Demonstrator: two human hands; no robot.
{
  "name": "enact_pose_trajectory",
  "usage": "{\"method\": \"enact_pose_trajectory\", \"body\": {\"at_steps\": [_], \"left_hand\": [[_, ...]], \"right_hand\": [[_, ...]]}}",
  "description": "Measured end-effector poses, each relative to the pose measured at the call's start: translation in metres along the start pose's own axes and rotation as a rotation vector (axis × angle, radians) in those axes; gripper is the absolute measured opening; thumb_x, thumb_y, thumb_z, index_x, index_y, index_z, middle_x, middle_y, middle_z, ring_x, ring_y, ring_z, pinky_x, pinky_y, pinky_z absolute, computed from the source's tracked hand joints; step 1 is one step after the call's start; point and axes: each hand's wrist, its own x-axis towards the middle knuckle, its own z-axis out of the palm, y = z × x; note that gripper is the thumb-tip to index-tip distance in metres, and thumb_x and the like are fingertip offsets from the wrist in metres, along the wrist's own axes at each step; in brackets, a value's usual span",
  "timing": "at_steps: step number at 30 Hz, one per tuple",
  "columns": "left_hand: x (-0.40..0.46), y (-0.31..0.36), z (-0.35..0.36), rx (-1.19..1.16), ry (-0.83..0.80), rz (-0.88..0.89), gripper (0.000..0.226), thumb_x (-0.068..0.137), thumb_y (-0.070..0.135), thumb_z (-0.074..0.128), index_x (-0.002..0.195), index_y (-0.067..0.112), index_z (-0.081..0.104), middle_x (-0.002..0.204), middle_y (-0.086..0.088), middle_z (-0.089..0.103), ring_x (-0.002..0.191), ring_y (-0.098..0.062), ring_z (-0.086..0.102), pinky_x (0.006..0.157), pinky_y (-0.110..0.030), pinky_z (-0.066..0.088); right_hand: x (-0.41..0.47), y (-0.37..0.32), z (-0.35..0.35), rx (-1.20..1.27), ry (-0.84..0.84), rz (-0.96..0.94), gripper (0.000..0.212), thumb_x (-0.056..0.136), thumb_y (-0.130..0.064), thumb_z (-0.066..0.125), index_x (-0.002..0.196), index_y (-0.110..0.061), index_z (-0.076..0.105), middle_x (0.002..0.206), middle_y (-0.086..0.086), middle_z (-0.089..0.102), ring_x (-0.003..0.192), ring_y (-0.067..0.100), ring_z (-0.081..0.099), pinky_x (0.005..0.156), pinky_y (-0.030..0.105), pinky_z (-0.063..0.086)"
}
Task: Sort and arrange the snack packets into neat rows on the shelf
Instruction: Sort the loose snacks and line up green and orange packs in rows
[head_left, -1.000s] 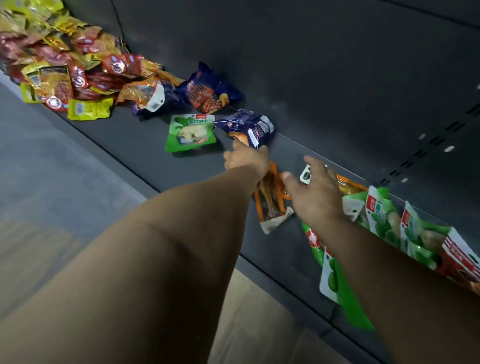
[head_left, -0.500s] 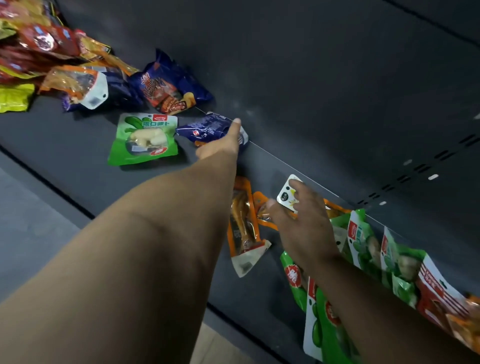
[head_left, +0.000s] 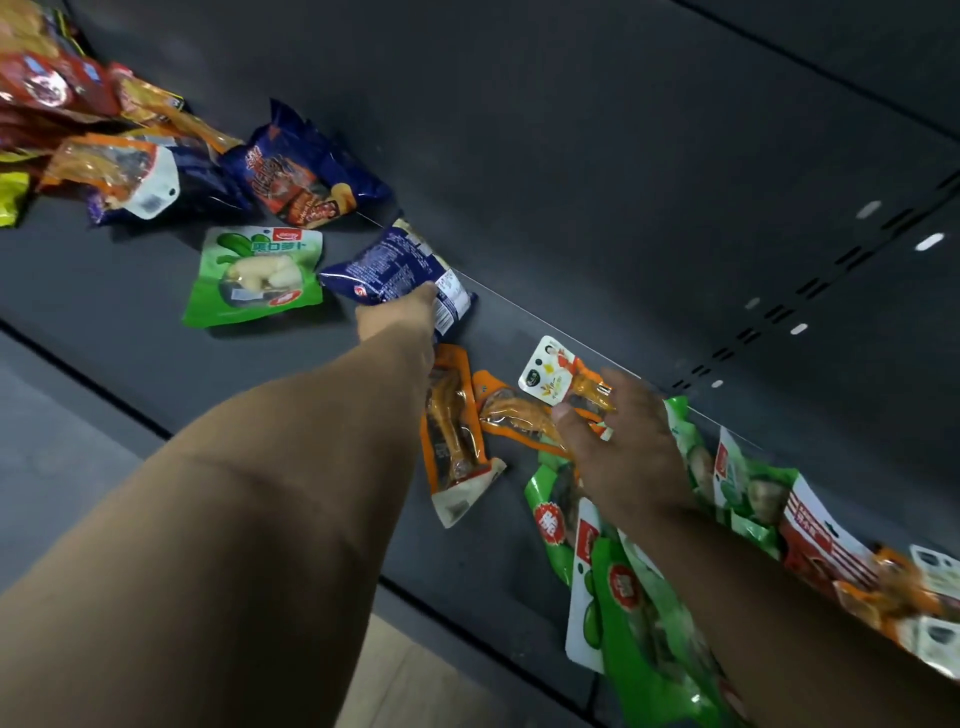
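My left hand (head_left: 397, 319) grips a dark blue snack packet (head_left: 395, 267) and holds it just above the dark shelf (head_left: 130, 291). My right hand (head_left: 623, 447) pinches an orange packet with a white header (head_left: 553, 376) near the shelf's back wall. Two more orange packets (head_left: 452, 436) lie between my hands. A green packet (head_left: 257, 275) lies flat to the left of the blue one. Green packets (head_left: 623, 587) stand and lean under and beside my right forearm.
A loose heap of red, yellow and orange packets (head_left: 78, 119) fills the far left, with a blue chips bag (head_left: 301, 176) beside it. Red-and-white and orange packets (head_left: 831, 551) stand at the right. The shelf's front edge (head_left: 467, 618) runs diagonally below.
My left hand has taken hold of the blue packet and raised it off the shelf. My right hand has lifted the white-headed orange packet slightly. The view has shifted right.
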Motion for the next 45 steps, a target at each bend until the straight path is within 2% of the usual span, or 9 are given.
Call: {"method": "enact_pose_trajectory", "body": {"at_steps": [8, 13, 17, 20, 30, 34, 38, 42, 45], "left_hand": [[-0.047, -0.026, -0.02, 0.039, -0.33, 0.362, 0.051, 0.077, 0.011, 0.077, 0.122, 0.012, 0.055, 0.109, 0.003, 0.067, 0.096, -0.013, 0.065, 0.081, -0.023, 0.053], [-0.089, -0.053, -0.022, 0.326, -0.674, 0.544, 0.048, 0.077, 0.003, 0.074, 0.121, 0.003, 0.055, 0.109, -0.001, 0.068, 0.091, -0.003, 0.065, 0.075, -0.012, 0.052], [-0.115, -0.069, -0.023, 0.543, -0.891, 0.597, 0.051, 0.073, -0.001, 0.075, 0.12, -0.002, 0.056, 0.109, -0.006, 0.069, 0.093, -0.005, 0.067, 0.079, -0.016, 0.053], [-0.135, -0.083, -0.018, 0.782, -0.941, 0.712, 0.055, 0.067, 0.015, 0.084, 0.115, 0.007, 0.06, 0.11, -0.006, 0.066, 0.1, -0.01, 0.065, 0.092, -0.029, 0.052], [-0.222, -0.122, 0.017, 1.169, -0.796, 1.517, 0.082, 0.067, 0.024, 0.084, 0.132, 0.039, 0.036, 0.135, -0.013, 0.044, 0.119, -0.033, 0.048, 0.099, -0.043, 0.038], [-0.246, -0.141, 0.043, 1.411, -0.664, 1.325, 0.098, 0.075, 0.015, 0.077, 0.15, 0.033, 0.017, 0.144, -0.016, 0.03, 0.128, -0.035, 0.04, 0.103, -0.044, 0.038], [-0.279, -0.173, 0.072, 1.025, -0.498, 0.788, 0.048, 0.093, 0.016, 0.054, 0.14, 0.019, 0.041, 0.129, -0.015, 0.053, 0.11, -0.033, 0.056, 0.09, -0.032, 0.046], [-0.322, -0.2, 0.087, 0.698, -0.741, 0.239, 0.031, 0.09, 0.051, 0.054, 0.093, 0.021, 0.059, 0.089, -0.001, 0.065, 0.084, -0.019, 0.063, 0.08, -0.028, 0.05], [-0.354, -0.22, 0.093, 0.77, -0.94, -0.002, 0.041, 0.086, 0.058, 0.054, 0.093, 0.018, 0.059, 0.082, 0.005, 0.063, 0.077, -0.011, 0.059, 0.071, -0.027, 0.045]], "right_hand": [[-0.01, -0.023, -0.011, 0.185, -0.06, 0.029, 0.064, 0.087, -0.051, 0.056, 0.141, -0.022, 0.037, 0.137, 0.002, 0.043, 0.121, 0.02, 0.047, 0.098, 0.034, 0.04], [-0.013, -0.02, -0.052, 0.74, -0.122, 0.44, 0.051, 0.087, -0.069, 0.038, 0.08, -0.023, 0.061, 0.08, 0.0, 0.062, 0.078, 0.016, 0.059, 0.085, 0.039, 0.047], [-0.017, 0.02, -0.084, 1.006, -0.238, 0.709, 0.089, 0.077, -0.082, 0.037, 0.131, -0.011, 0.045, 0.107, 0.018, 0.062, 0.078, 0.03, 0.065, 0.085, 0.05, 0.048], [-0.027, 0.048, -0.108, 1.061, -0.328, 0.82, 0.096, 0.073, -0.081, 0.046, 0.127, -0.002, 0.049, 0.111, 0.024, 0.064, 0.072, 0.033, 0.07, 0.068, 0.044, 0.057], [-0.08, 0.138, -0.186, 1.149, -0.409, 0.684, 0.008, 0.083, -0.007, 0.065, 0.088, -0.004, 0.06, 0.086, 0.016, 0.067, 0.072, 0.024, 0.067, 0.063, 0.033, 0.058], [-0.096, 0.174, -0.208, 1.052, -0.357, 0.664, 0.001, 0.085, -0.003, 0.063, 0.085, -0.003, 0.063, 0.074, 0.012, 0.069, 0.055, 0.02, 0.068, 0.049, 0.029, 0.057], [-0.112, 0.216, -0.23, 0.978, -0.229, 0.645, 0.026, 0.08, -0.002, 0.067, 0.106, -0.005, 0.064, 0.087, 0.012, 0.07, 0.065, 0.02, 0.069, 0.056, 0.028, 0.054], [-0.131, 0.254, -0.245, 0.915, -0.185, 0.661, 0.036, 0.082, 0.001, 0.066, 0.118, -0.001, 0.06, 0.104, 0.016, 0.067, 0.078, 0.024, 0.065, 0.072, 0.036, 0.052], [-0.145, 0.279, -0.251, 0.91, -0.179, 0.656, 0.038, 0.083, 0.002, 0.065, 0.12, -0.005, 0.058, 0.115, 0.016, 0.066, 0.093, 0.029, 0.065, 0.079, 0.038, 0.051]]}}
